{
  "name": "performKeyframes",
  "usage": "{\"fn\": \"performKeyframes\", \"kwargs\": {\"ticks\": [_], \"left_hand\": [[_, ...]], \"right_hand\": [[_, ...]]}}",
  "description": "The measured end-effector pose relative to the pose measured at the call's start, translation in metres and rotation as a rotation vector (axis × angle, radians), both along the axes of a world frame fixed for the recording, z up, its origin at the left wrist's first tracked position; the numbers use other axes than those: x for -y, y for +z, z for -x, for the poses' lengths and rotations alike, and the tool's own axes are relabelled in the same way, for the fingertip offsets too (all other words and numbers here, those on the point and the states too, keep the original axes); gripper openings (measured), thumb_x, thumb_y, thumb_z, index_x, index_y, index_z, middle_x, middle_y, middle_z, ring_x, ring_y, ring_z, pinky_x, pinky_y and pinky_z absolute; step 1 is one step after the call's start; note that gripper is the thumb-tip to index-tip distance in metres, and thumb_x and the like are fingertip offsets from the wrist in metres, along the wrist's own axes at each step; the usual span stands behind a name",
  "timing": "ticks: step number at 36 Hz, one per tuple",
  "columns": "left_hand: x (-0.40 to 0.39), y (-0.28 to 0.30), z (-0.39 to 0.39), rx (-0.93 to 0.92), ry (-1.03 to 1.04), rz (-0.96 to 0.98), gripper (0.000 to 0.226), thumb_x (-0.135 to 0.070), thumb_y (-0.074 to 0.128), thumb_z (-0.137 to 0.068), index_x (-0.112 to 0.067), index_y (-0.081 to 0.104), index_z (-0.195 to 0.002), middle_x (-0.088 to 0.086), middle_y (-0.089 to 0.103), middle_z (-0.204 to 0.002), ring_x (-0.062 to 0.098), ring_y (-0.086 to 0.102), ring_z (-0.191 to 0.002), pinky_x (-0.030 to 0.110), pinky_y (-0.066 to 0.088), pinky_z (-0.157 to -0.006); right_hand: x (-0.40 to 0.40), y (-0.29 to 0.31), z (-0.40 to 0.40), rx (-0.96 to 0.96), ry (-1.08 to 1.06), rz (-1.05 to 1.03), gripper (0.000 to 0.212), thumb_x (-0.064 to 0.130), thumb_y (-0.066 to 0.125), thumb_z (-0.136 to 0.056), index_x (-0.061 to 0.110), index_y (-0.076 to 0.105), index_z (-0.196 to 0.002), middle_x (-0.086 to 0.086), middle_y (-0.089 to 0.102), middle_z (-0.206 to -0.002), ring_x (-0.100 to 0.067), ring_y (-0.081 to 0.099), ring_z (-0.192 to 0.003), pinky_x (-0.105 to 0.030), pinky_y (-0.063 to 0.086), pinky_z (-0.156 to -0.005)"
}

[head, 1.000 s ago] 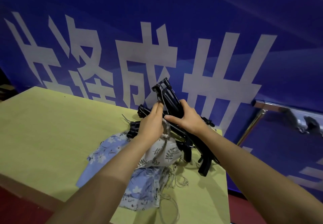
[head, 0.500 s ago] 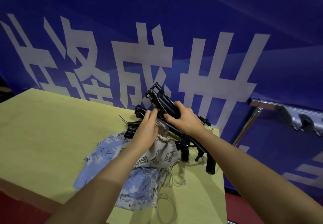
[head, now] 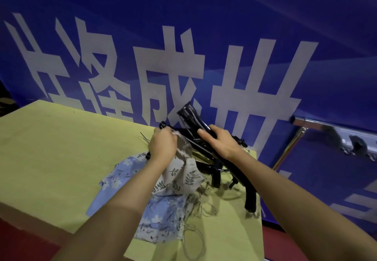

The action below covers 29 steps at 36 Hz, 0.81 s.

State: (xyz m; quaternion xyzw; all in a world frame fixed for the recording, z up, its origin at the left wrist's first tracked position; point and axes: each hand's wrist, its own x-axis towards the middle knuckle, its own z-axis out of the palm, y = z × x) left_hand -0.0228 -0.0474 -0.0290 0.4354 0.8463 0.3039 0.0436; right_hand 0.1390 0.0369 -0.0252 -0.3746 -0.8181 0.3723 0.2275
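Observation:
A folded black tripod (head: 190, 118) points up and away over the far right part of the yellow table (head: 61, 150). My right hand (head: 221, 141) grips its legs. My left hand (head: 163, 144) pinches the gathered mouth of a white drawstring bag with a leaf print (head: 179, 177), held next to the tripod's lower end. More black tripod-like parts (head: 251, 197) lie on the table under my right forearm. How far the tripod sits inside the bag is hidden by my hands.
Blue floral cloth bags (head: 163, 220) with loose cords lie in a heap near the table's front. A blue banner with large white characters (head: 169, 71) stands right behind the table. A chrome rail (head: 334, 130) runs at the right. Red floor lies below the table's edge.
Both hands stayed on the tripod and bag. The tripod tilted a little lower, and my left hand closed tighter on the bag's mouth.

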Motion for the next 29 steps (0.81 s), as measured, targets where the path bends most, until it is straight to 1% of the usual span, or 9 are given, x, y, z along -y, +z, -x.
{"fn": "performKeyframes", "kwargs": {"ticks": [2, 5, 8, 12, 15, 18, 23, 26, 29], "left_hand": [[-0.006, 0.001, 0.008, 0.371, 0.090, -0.056, 0.021, -0.015, 0.055, -0.091, -0.002, 0.061, -0.077, 0.009, 0.053, -0.067, 0.028, 0.048, -0.061, 0.028, 0.031, -0.050], [-0.012, 0.007, 0.014, 1.018, 0.222, -0.282, 0.008, 0.000, 0.060, -0.083, 0.003, 0.066, -0.079, 0.012, 0.057, -0.071, 0.024, 0.052, -0.062, 0.027, 0.038, -0.056], [-0.013, 0.016, 0.014, 1.218, 0.178, -0.357, 0.011, 0.004, 0.062, -0.078, -0.005, 0.062, -0.070, 0.013, 0.060, -0.075, 0.025, 0.056, -0.065, 0.028, 0.046, -0.059], [-0.011, 0.018, 0.018, 0.897, 0.128, -0.259, 0.025, -0.008, 0.058, -0.082, -0.013, 0.055, -0.058, 0.006, 0.055, -0.063, 0.027, 0.054, -0.068, 0.026, 0.039, -0.053], [-0.009, 0.015, 0.021, 0.550, 0.109, -0.113, 0.039, -0.036, 0.058, -0.087, -0.012, 0.048, -0.058, 0.003, 0.050, -0.061, 0.026, 0.049, -0.067, 0.027, 0.031, -0.050], [-0.013, 0.016, 0.023, 0.417, 0.084, 0.000, 0.051, -0.060, 0.057, -0.081, -0.009, 0.055, -0.069, 0.005, 0.057, -0.070, 0.025, 0.054, -0.070, 0.028, 0.034, -0.055], [-0.010, 0.013, 0.017, 0.080, 0.017, 0.054, 0.047, -0.056, 0.046, -0.090, -0.014, 0.054, -0.069, 0.010, 0.063, -0.081, 0.029, 0.056, -0.072, 0.028, 0.035, -0.054], [-0.004, 0.010, 0.009, -0.208, -0.019, 0.060, 0.043, -0.048, 0.040, -0.096, -0.011, 0.062, -0.101, 0.012, 0.060, -0.106, 0.033, 0.060, -0.088, 0.033, 0.040, -0.063], [0.000, 0.004, -0.002, -0.338, -0.066, 0.160, 0.038, -0.036, 0.036, -0.100, -0.012, 0.051, -0.125, 0.011, 0.052, -0.123, 0.034, 0.059, -0.101, 0.037, 0.044, -0.072]], "right_hand": [[0.001, -0.003, -0.001, 0.032, 0.059, -0.016, 0.042, 0.060, 0.047, -0.089, 0.022, 0.061, -0.100, -0.004, 0.067, -0.084, -0.020, 0.064, -0.075, -0.040, 0.052, -0.070], [0.003, -0.010, -0.003, 0.105, 0.120, -0.031, 0.035, 0.061, 0.049, -0.088, 0.028, 0.061, -0.093, -0.002, 0.066, -0.081, -0.017, 0.063, -0.072, -0.033, 0.046, -0.061], [0.004, -0.015, -0.004, 0.183, 0.170, -0.052, 0.037, 0.061, 0.051, -0.087, 0.027, 0.062, -0.098, 0.001, 0.066, -0.078, -0.015, 0.063, -0.069, -0.027, 0.045, -0.059], [0.005, -0.017, -0.001, 0.282, 0.177, -0.082, 0.051, 0.067, 0.050, -0.084, 0.027, 0.061, -0.113, 0.003, 0.067, -0.079, -0.012, 0.063, -0.067, -0.031, 0.050, -0.060], [0.003, -0.017, 0.003, 0.347, 0.199, -0.171, 0.052, 0.074, 0.047, -0.079, 0.030, 0.062, -0.101, 0.003, 0.065, -0.075, -0.014, 0.062, -0.065, -0.040, 0.052, -0.063], [0.005, -0.014, 0.008, 0.415, 0.246, -0.259, 0.054, 0.074, 0.047, -0.079, 0.024, 0.062, -0.093, 0.002, 0.062, -0.068, -0.012, 0.056, -0.058, -0.033, 0.045, -0.054], [0.009, -0.008, 0.017, 0.528, 0.206, -0.374, 0.052, 0.072, 0.048, -0.081, 0.021, 0.052, -0.075, 0.006, 0.048, -0.059, -0.010, 0.044, -0.052, -0.028, 0.032, -0.048], [0.006, -0.010, 0.022, 0.573, 0.137, -0.336, 0.058, 0.074, 0.046, -0.080, 0.017, 0.052, -0.074, 0.002, 0.051, -0.062, -0.014, 0.049, -0.054, -0.029, 0.036, -0.049], [0.005, -0.012, 0.027, 0.607, 0.083, -0.324, 0.060, 0.072, 0.049, -0.080, 0.012, 0.052, -0.077, 0.000, 0.053, -0.067, -0.017, 0.051, -0.057, -0.029, 0.035, -0.048]]}}
